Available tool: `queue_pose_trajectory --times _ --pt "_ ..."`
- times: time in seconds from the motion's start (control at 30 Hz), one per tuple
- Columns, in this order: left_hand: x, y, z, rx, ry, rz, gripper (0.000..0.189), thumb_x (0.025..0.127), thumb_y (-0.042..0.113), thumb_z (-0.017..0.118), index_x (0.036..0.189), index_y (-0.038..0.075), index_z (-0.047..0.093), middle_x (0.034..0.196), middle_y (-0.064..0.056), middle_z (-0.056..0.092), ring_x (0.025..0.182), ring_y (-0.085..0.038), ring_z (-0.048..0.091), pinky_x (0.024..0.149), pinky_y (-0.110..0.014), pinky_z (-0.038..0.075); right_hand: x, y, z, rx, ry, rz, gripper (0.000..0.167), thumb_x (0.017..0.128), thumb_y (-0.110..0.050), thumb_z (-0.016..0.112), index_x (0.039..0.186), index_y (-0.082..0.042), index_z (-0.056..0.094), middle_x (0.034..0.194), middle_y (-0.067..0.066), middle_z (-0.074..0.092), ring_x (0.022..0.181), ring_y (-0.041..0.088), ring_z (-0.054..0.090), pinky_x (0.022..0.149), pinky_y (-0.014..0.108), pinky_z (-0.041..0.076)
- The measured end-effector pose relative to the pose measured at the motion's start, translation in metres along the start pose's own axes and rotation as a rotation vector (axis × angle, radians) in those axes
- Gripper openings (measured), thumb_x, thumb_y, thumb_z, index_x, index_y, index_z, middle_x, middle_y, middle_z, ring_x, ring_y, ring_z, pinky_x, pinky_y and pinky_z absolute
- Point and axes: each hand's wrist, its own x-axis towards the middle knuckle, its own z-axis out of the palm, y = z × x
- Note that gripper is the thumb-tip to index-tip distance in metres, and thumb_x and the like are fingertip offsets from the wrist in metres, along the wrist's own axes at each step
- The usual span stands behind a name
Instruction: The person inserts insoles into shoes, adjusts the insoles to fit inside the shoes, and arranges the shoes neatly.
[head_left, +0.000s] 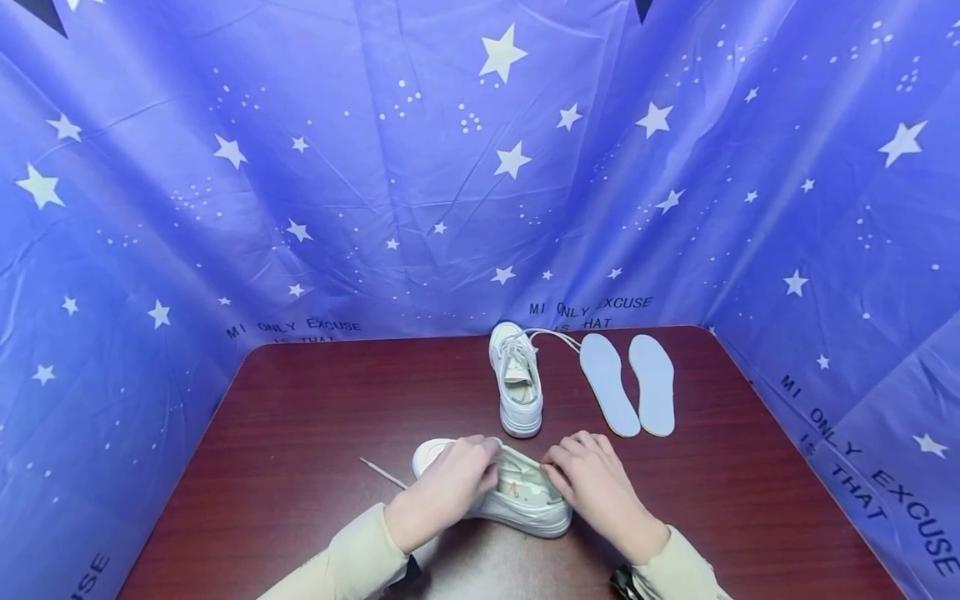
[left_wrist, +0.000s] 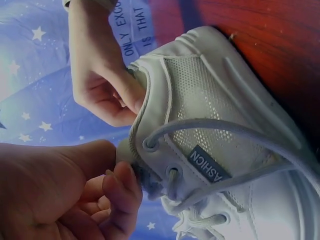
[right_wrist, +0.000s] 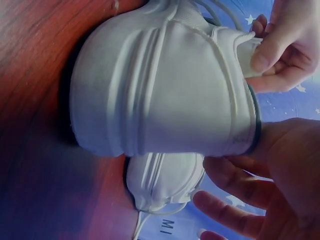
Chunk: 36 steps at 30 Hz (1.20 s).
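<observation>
A shoe (head_left: 521, 515) lies between left fingers (left_wrist: 121, 192) (pinching its tongue (left_wrist: 124, 151)) and right fingers (right_wrist: 232, 181) gripping its heel (right_wrist: 187, 100).

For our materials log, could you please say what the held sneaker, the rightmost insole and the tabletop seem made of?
Sneaker: probably satin synthetic leather, smooth and softly shiny; side panel, mesh with visible holes.
Insole: matte foam or fabric, perhaps; no sheen.
Tabletop: glossy wood or laminate, showing grain and glare.

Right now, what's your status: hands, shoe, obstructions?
Left fingers pinching shoe tongue. Right fingers holding heel collar. Near shoe on table. Second shoe, two insoles beyond; nothing visibly blocking.
</observation>
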Motion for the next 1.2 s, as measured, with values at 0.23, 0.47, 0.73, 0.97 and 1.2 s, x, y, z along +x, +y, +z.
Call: queue_pose_trajectory --times 0.23,0.47,0.73,0.97,1.2 --pt "-0.003 0.002 0.003 0.066 0.031 0.042 0.025 0.083 -0.003 0.072 0.076 0.008 0.050 0.069 -0.001 0.054 0.057 -0.012 0.054 0.051 -0.025 0.044 0.001 0.013 -0.001 0.056 0.033 0.065 0.012 0.084 -0.016 0.080 0.081 -0.021 0.069 0.070 -0.015 0.055 0.068 0.008 0.053 0.062 0.031 0.044" --pt "-0.004 0.001 0.003 0.090 0.028 0.063 0.023 0.084 -0.002 0.073 0.079 0.008 0.053 0.071 -0.001 0.054 0.058 -0.013 0.057 0.052 -0.026 0.047 0.007 0.046 -0.004 0.055 -0.069 0.226 0.007 0.089 -0.018 0.076 0.087 -0.016 0.070 0.078 -0.004 0.063 0.073 0.022 0.065 0.058 0.041 0.051" --pt "-0.004 0.001 0.003 0.114 0.026 0.081 0.021 0.085 0.000 0.074 0.080 0.008 0.055 0.072 0.001 0.055 0.057 -0.012 0.056 0.052 -0.026 0.047 0.019 0.086 -0.005 -0.052 -0.106 0.237 0.013 0.086 -0.016 0.076 0.084 -0.007 0.067 0.075 0.009 0.061 0.069 0.036 0.066 0.057 0.051 0.052" --pt "-0.003 0.000 0.003 0.142 0.028 0.070 0.021 0.085 0.003 0.074 0.078 0.009 0.055 0.071 0.001 0.055 0.055 -0.013 0.055 0.050 -0.027 0.046 0.038 0.109 -0.001 -0.144 -0.085 0.191 0.022 0.084 -0.015 0.076 0.079 -0.003 0.059 0.072 0.017 0.056 0.067 0.043 0.063 0.055 0.057 0.051" --pt "-0.004 0.000 0.003 0.144 0.031 0.072 0.022 0.084 0.004 0.074 0.078 0.010 0.055 0.071 0.001 0.055 0.056 -0.014 0.056 0.050 -0.028 0.045 0.059 0.129 0.008 -0.160 -0.184 0.261 0.026 0.088 -0.014 0.073 0.079 0.000 0.054 0.075 0.022 0.055 0.071 0.045 0.062 0.061 0.060 0.053"
